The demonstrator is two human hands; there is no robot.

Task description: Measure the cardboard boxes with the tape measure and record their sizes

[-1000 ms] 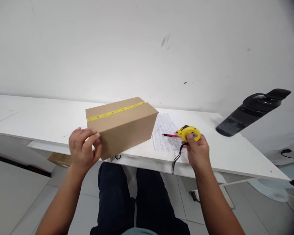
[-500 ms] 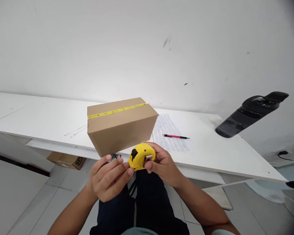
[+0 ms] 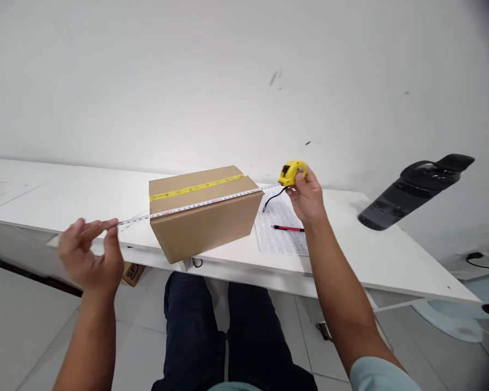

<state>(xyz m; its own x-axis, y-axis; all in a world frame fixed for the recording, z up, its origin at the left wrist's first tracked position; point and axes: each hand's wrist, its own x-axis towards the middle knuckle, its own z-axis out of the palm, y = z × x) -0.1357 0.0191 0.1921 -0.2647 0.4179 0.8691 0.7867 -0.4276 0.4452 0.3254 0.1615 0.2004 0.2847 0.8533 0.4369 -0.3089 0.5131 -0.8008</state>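
Note:
A yellow tape measure (image 3: 292, 172) is gripped in my right hand (image 3: 308, 196), just beyond the right end of a cardboard box (image 3: 206, 228). Its white marked blade (image 3: 206, 202) is drawn out to the left, along the front upper edge of the box. Left of the box, my left hand (image 3: 93, 252) pinches the blade's free end between thumb and fingers. Yellow printed tape (image 3: 198, 188) runs along the box top. From the tape measure dangles a black wrist cord (image 3: 271, 200).
The box stands on a white desk (image 3: 77, 190) against a wall. Right of it lie a written sheet of paper (image 3: 271, 239) and a red and black pen (image 3: 285, 228). A dark water bottle (image 3: 407, 193) stands farther right. Under the desk sits another carton (image 3: 132, 273).
My hands have moved apart from in front of the box, left and right. The blade is now pulled out from the tape measure and stretches across the box.

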